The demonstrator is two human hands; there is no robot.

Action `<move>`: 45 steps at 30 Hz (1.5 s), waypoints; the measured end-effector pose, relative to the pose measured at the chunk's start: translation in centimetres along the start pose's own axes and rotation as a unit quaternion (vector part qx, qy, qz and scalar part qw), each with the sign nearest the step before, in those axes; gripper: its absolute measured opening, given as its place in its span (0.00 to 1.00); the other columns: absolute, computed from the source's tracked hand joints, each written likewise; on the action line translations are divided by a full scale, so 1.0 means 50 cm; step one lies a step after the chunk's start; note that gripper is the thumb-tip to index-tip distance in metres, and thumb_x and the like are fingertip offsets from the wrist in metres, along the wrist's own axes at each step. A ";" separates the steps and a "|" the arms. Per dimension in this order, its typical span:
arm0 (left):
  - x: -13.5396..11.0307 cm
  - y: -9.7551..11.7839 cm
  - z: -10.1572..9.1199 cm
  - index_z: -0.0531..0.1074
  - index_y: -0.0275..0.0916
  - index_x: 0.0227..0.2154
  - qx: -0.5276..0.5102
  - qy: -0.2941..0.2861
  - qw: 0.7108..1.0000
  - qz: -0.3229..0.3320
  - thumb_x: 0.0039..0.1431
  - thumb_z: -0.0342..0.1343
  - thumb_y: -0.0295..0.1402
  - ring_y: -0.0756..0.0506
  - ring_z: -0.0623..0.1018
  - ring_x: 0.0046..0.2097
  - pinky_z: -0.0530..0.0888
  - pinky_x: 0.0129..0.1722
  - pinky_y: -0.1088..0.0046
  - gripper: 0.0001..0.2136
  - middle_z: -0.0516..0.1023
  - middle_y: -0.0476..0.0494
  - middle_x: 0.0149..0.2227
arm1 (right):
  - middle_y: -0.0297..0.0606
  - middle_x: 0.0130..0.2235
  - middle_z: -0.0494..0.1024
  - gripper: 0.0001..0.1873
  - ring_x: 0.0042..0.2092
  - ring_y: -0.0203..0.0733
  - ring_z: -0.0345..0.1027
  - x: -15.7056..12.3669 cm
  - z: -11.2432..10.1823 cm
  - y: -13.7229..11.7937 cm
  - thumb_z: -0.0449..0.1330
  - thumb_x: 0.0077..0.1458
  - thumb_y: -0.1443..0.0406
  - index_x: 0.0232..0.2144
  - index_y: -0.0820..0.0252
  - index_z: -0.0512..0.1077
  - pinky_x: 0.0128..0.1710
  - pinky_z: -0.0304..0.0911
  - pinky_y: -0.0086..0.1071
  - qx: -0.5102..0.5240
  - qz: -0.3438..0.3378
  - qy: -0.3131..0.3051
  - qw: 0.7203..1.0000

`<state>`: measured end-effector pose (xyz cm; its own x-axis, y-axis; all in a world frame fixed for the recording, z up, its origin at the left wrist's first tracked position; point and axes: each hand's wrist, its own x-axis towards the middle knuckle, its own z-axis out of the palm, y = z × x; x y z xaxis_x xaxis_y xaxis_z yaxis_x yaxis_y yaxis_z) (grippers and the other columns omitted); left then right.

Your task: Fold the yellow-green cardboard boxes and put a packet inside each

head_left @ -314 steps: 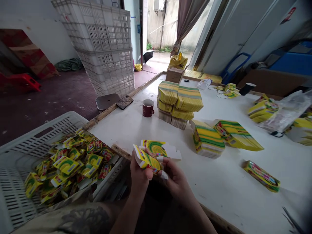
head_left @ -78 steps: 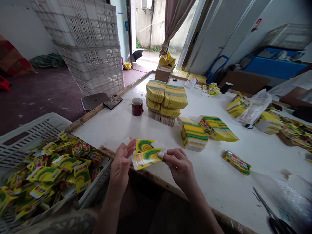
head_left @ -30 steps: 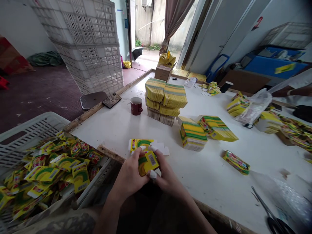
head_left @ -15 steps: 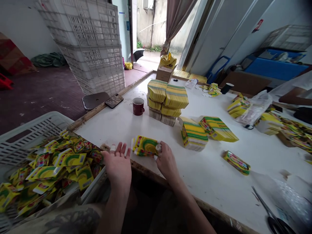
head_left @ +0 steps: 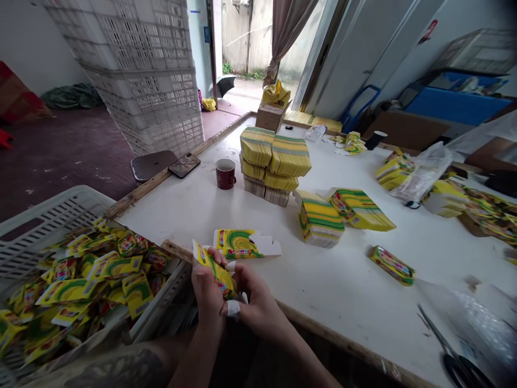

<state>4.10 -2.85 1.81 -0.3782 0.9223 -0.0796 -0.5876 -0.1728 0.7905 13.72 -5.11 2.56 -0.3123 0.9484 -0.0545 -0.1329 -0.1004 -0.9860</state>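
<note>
A yellow-and-green printed crayon box (head_left: 216, 269) is held between both hands at the table's near edge. My left hand (head_left: 207, 295) is wrapped round its body. My right hand (head_left: 258, 302), with white tape on its fingertips, pinches the lower right end; the fingers partly hide that end. Just behind them a flat, unfolded crayon box (head_left: 236, 243) lies on the white table (head_left: 258, 285), its white flap pointing right. To the left, a white plastic basket (head_left: 84, 198) holds many yellow boxes in a loose heap.
Stacks of flat cartons (head_left: 274, 156) stand mid-table, with more bundles (head_left: 321, 218) nearer. A maroon mug (head_left: 225, 175) and a phone (head_left: 184, 165) are at left. Scissors (head_left: 448, 345) and a single box (head_left: 391, 265) lie at right. Tall white crates (head_left: 137, 70) rise behind.
My right hand has lifted a box from the table and brought it left to my left hand. The left hand, open before, has closed round it. A flat box stays on the table.
</note>
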 end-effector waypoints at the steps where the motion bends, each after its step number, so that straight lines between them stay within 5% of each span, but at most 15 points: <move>1: 0.002 -0.003 -0.004 0.71 0.41 0.35 0.018 -0.007 1.000 0.003 0.43 0.53 0.65 0.47 0.75 0.33 0.76 0.37 0.71 0.30 0.72 0.48 0.30 | 0.27 0.29 0.64 0.29 0.31 0.33 0.55 0.005 -0.003 0.002 0.70 0.42 0.63 0.47 0.54 0.66 0.30 0.53 0.28 -0.002 0.000 0.011 1.000; 4: 0.009 -0.011 -0.008 0.72 0.40 0.38 0.049 -0.052 0.997 0.007 0.47 0.54 0.62 0.44 0.77 0.38 0.76 0.38 0.70 0.28 0.76 0.45 0.33 | 0.28 0.29 0.66 0.20 0.31 0.33 0.58 0.017 -0.028 0.000 0.66 0.48 0.62 0.45 0.54 0.69 0.31 0.55 0.28 0.000 -0.029 0.061 0.998; 7: 0.014 -0.008 -0.005 0.74 0.40 0.38 0.077 -0.078 0.994 0.001 0.51 0.63 0.44 0.45 0.78 0.39 0.76 0.39 0.72 0.16 0.79 0.47 0.35 | 0.33 0.32 0.72 0.10 0.34 0.36 0.64 0.019 -0.063 -0.012 0.62 0.52 0.60 0.37 0.57 0.73 0.35 0.61 0.30 -0.001 -0.042 0.101 0.994; 11: 0.023 0.030 -0.005 0.76 0.40 0.38 0.150 -0.114 0.982 0.029 0.54 0.63 0.36 0.47 0.79 0.40 0.75 0.43 0.75 0.10 0.81 0.47 0.36 | 0.35 0.32 0.75 0.07 0.35 0.39 0.67 0.008 -0.113 -0.035 0.58 0.55 0.63 0.34 0.56 0.76 0.35 0.63 0.32 -0.132 -0.101 0.136 0.977; 15: 0.033 0.095 -0.010 0.64 0.43 0.55 0.228 -0.198 0.948 0.102 0.53 0.61 0.44 0.40 0.70 0.58 0.67 0.58 0.64 0.28 0.71 0.38 0.56 | 0.36 0.35 0.77 0.13 0.39 0.43 0.67 -0.010 -0.147 -0.065 0.55 0.57 0.70 0.36 0.50 0.77 0.44 0.62 0.42 -0.429 -0.208 0.173 0.862; 18: 0.024 0.113 -0.005 0.59 0.43 0.58 0.410 -0.265 0.869 0.077 0.35 0.72 0.44 0.32 0.64 0.61 0.62 0.61 0.53 0.45 0.64 0.34 0.60 | 0.30 0.34 0.78 0.16 0.45 0.43 0.68 -0.025 -0.141 -0.081 0.55 0.57 0.73 0.37 0.43 0.76 0.61 0.45 0.52 -0.551 -0.253 0.064 0.793; 20: 0.011 0.101 0.002 0.60 0.45 0.56 0.489 -0.323 0.810 0.026 0.36 0.72 0.40 0.32 0.68 0.57 0.66 0.57 0.51 0.42 0.68 0.36 0.56 | 0.30 0.37 0.77 0.17 0.51 0.45 0.66 -0.032 -0.126 -0.081 0.58 0.55 0.72 0.41 0.42 0.73 0.65 0.36 0.54 -0.524 -0.283 0.042 0.802; 22: -0.002 0.081 0.008 0.60 0.45 0.54 0.518 -0.359 0.776 0.006 0.45 0.66 0.37 0.35 0.74 0.51 0.71 0.52 0.52 0.33 0.73 0.38 0.50 | 0.37 0.49 0.73 0.24 0.59 0.50 0.59 -0.032 -0.112 -0.073 0.60 0.53 0.69 0.51 0.44 0.66 0.65 0.40 0.55 -0.430 -0.288 0.149 0.843; 25: -0.015 0.053 0.013 0.55 0.44 0.54 0.552 -0.351 0.753 0.067 0.49 0.63 0.39 0.36 0.75 0.47 0.74 0.46 0.54 0.31 0.73 0.38 0.47 | 0.47 0.61 0.60 0.39 0.61 0.54 0.57 -0.023 -0.101 -0.057 0.62 0.52 0.62 0.62 0.50 0.49 0.59 0.57 0.54 -0.175 -0.180 0.281 0.926; 28: -0.020 0.037 0.016 0.50 0.44 0.57 0.561 -0.364 0.732 0.127 0.51 0.62 0.37 0.36 0.75 0.47 0.75 0.44 0.56 0.34 0.71 0.35 0.50 | 0.48 0.58 0.66 0.42 0.53 0.52 0.68 -0.010 -0.095 -0.048 0.64 0.50 0.57 0.62 0.53 0.48 0.51 0.67 0.47 0.046 -0.032 0.210 0.976; 31: -0.021 0.029 0.019 0.49 0.46 0.57 0.549 -0.374 0.727 0.172 0.51 0.61 0.32 0.36 0.74 0.50 0.74 0.46 0.58 0.33 0.70 0.36 0.51 | 0.45 0.53 0.71 0.44 0.48 0.48 0.71 0.002 -0.083 -0.043 0.67 0.46 0.58 0.60 0.53 0.51 0.48 0.68 0.42 0.130 0.018 0.222 0.966; 35: -0.020 0.025 0.022 0.56 0.45 0.49 0.554 -0.352 0.731 0.185 0.51 0.58 0.28 0.38 0.76 0.47 0.75 0.44 0.61 0.24 0.72 0.40 0.46 | 0.43 0.48 0.75 0.47 0.45 0.47 0.71 0.015 -0.062 -0.030 0.69 0.42 0.59 0.61 0.55 0.50 0.47 0.68 0.41 0.155 -0.015 0.263 0.952; 39: -0.013 0.029 0.016 0.54 0.43 0.50 0.563 -0.362 0.731 0.132 0.48 0.57 0.27 0.36 0.76 0.47 0.75 0.44 0.57 0.27 0.74 0.38 0.45 | 0.43 0.43 0.77 0.34 0.44 0.50 0.72 0.016 -0.051 -0.017 0.63 0.48 0.55 0.55 0.57 0.62 0.44 0.69 0.41 0.172 0.030 0.199 0.964; 41: -0.008 0.030 0.010 0.51 0.42 0.54 0.555 -0.382 0.729 0.122 0.47 0.56 0.25 0.35 0.74 0.52 0.73 0.48 0.54 0.31 0.71 0.33 0.52 | 0.42 0.41 0.78 0.30 0.45 0.51 0.71 0.013 -0.056 -0.018 0.62 0.49 0.53 0.53 0.57 0.66 0.44 0.69 0.41 0.102 0.034 0.172 0.979; 45: -0.001 0.025 -0.003 0.49 0.42 0.57 0.520 -0.387 0.756 0.094 0.46 0.56 0.24 0.34 0.72 0.55 0.72 0.50 0.51 0.34 0.67 0.31 0.56 | 0.43 0.46 0.77 0.27 0.52 0.51 0.68 -0.004 -0.072 -0.030 0.55 0.57 0.54 0.57 0.55 0.63 0.53 0.65 0.43 -0.133 -0.059 0.100 0.984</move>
<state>3.27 -3.18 2.70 0.3824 0.9110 0.1542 0.4561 -0.3312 0.8260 17.39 -4.06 3.50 -0.1152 0.9916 0.0593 0.1012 0.0711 -0.9923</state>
